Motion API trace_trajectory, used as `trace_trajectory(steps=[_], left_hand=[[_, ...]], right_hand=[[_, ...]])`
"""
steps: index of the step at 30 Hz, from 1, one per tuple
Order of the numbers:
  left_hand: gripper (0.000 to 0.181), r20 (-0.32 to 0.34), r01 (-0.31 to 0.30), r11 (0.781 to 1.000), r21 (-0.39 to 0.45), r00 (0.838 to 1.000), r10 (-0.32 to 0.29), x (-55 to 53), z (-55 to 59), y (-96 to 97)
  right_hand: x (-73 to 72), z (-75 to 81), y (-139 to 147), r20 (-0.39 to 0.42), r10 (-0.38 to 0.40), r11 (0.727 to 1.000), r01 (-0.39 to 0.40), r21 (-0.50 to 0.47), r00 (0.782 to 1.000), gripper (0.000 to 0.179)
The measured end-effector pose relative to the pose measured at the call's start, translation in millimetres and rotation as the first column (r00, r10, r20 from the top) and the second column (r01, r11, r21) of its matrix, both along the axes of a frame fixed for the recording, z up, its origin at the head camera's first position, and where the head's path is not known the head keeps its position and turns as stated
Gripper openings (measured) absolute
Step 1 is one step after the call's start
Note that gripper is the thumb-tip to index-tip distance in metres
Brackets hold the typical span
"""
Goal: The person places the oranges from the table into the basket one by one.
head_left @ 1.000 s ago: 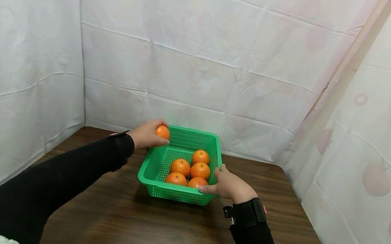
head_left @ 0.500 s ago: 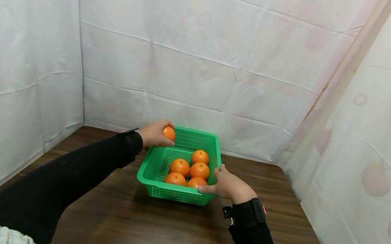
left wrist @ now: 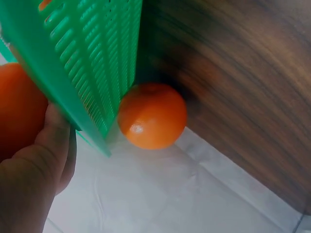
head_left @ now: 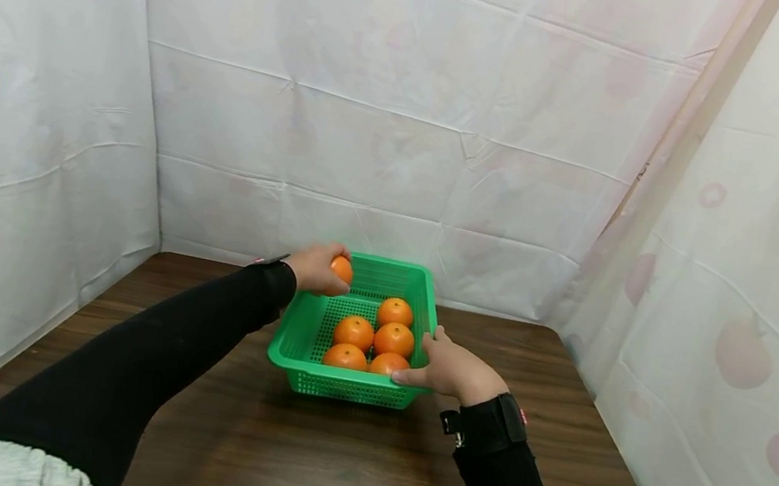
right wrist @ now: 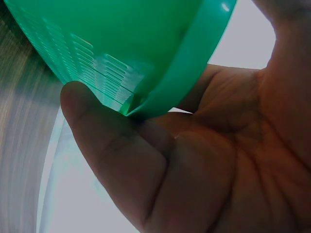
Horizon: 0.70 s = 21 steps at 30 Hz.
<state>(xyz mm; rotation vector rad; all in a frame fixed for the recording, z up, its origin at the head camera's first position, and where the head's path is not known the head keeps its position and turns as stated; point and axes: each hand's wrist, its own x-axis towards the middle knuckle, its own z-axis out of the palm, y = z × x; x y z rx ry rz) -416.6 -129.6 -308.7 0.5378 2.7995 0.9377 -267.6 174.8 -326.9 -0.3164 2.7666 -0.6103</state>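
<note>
A green plastic basket (head_left: 347, 374) with slotted sides stands on the table and holds several oranges (head_left: 353, 333), grouped to the right and front. My left hand (head_left: 316, 268) grips another orange (head_left: 342, 270) at the basket's far left rim. In the left wrist view this held orange (left wrist: 19, 111) is just inside the rim, with fingers at the rim's edge. One more orange (left wrist: 152, 115) lies outside, against the basket's wall. My right hand (head_left: 453, 370) holds the basket's front right corner, thumb over the front rim; the right wrist view shows fingers around the green rim (right wrist: 194, 63).
The dark wooden table (head_left: 325, 469) extends in front of the basket and to both sides. White cloth hangs behind (head_left: 373, 148) and along the left and right, with the back cloth close behind the basket.
My left hand has moved right with the orange, from the basket's left edge to slightly over its inside. The right hand keeps its hold on the corner.
</note>
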Motion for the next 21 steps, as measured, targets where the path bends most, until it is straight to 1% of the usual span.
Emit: trace_trajectory(steps=[5,10,12,16,18,21], left_hand=[[0.064,0.048,-0.022,0.998,-0.054,0.999,0.025,-3.5,5.1,7.5],[0.066,0.075,-0.034,0.998,-0.053,0.996,0.038,-0.9,11.2,12.9],[0.067,0.077,-0.035,0.999,-0.039,0.996,0.038,1.2,12.9,14.7],[0.070,0.048,-0.047,0.999,-0.025,0.998,0.048,2.6,12.0,18.9],[0.069,0.035,-0.046,0.998,-0.034,0.998,0.047,0.8,8.8,20.9],[0.064,0.046,-0.033,0.998,-0.051,0.998,0.036,0.0,5.7,24.8]], right_hand=[[-0.5,0.0,-0.2,-0.004,0.003,1.000,-0.003,0.001,1.000,0.108],[-0.8,-0.2,-0.5,-0.001,-0.001,1.000,0.001,0.008,1.000,0.109],[-1.2,-0.5,-0.4,-0.002,-0.003,1.000,0.003,0.008,1.000,0.109],[-0.7,-0.4,-0.4,0.000,-0.005,1.000,0.005,0.005,1.000,0.109],[-1.1,-0.1,-0.7,0.001,-0.004,1.000,0.004,0.005,1.000,0.108],[-1.8,0.6,-1.3,0.000,-0.007,1.000,0.007,0.006,1.000,0.109]])
